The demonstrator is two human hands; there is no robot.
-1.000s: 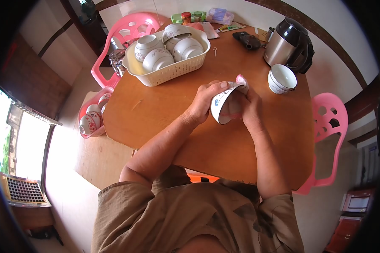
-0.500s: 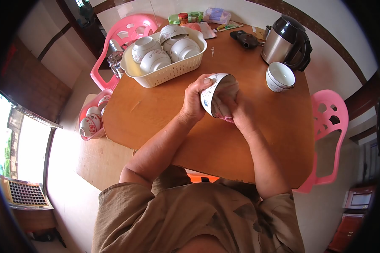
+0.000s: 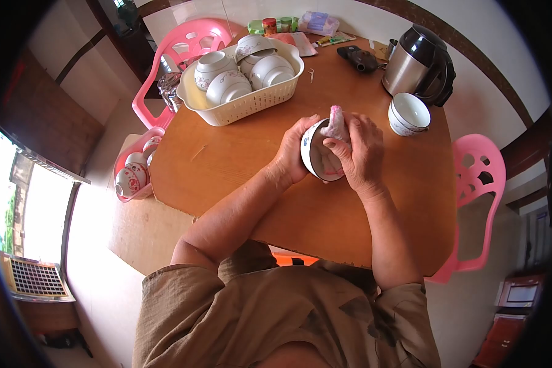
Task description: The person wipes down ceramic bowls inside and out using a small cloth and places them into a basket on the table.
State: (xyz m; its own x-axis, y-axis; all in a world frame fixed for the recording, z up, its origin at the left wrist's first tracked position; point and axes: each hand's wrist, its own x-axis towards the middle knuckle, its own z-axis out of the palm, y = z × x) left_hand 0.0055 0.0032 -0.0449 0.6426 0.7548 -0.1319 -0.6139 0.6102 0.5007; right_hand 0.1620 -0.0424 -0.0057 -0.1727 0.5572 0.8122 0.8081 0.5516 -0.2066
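Observation:
A white patterned bowl is tilted on its side above the table, its dark-edged opening facing right. My left hand grips it from the left, thumb near the upper rim. At the opening, my right hand is closed on a pale pink cloth, which pokes up over the upper rim. Part of the cloth is hidden behind my right fingers. Two stacked bowls stand on the table to the right. A cream basket at the back left holds several white bowls, most of them upside down.
A steel kettle stands at the back right, near a dark object. Packets and a red-lidded jar lie along the wall. Pink chairs flank the wooden table. A pink basin with patterned bowls sits at the left.
The bowl has shifted slightly down and right in my left hand. My right hand has come up from inside the bowl to its upper rim, and the cloth now shows above it.

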